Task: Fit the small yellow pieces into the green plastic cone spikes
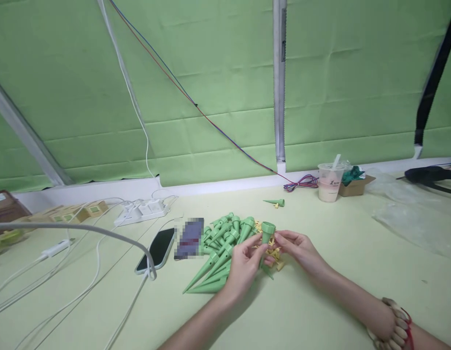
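Between the fingertips of both hands a green plastic spike (266, 236) is being held upright above the table (320, 311), its open collar uppermost. It is being pinched on its tapered shaft by the left hand (243, 265), while the collar's rim is being touched by the closed thumb and forefinger of the right hand (296, 250). Judged by its look, it is light, stiff and smooth, and best gripped at the wide collar. Just below the fingers small yellow pieces (273, 253) are lying; a pile of spikes (221, 243) is lying just left of them, and a phone (156, 249) further left.
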The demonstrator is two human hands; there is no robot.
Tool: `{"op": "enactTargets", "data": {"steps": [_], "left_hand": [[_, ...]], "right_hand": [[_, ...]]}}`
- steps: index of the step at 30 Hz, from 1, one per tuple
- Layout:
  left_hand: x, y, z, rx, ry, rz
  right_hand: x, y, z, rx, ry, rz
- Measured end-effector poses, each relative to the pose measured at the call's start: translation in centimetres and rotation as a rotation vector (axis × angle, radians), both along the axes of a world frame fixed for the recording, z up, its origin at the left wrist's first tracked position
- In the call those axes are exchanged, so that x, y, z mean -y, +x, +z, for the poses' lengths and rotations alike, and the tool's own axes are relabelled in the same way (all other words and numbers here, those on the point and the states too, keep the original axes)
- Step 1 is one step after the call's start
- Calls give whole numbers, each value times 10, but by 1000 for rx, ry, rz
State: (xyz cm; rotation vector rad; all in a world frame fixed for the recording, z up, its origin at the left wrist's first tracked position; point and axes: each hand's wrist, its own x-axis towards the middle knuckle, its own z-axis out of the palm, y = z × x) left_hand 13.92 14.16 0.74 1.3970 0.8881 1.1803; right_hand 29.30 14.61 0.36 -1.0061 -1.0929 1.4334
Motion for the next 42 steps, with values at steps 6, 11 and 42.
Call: {"op": "enactTargets", "data": {"steps": [6,11,42], "left_hand": [[6,-1,-3,-169,239,86],[11,-1,-5,-179,274,112],[3,-4,-5,-229,238,76]], "right_hand": [[2,-3,-1,95,108,-2],[5,-5,-1,126,143,-4],[5,-4,-11,-52,21,56]]}}
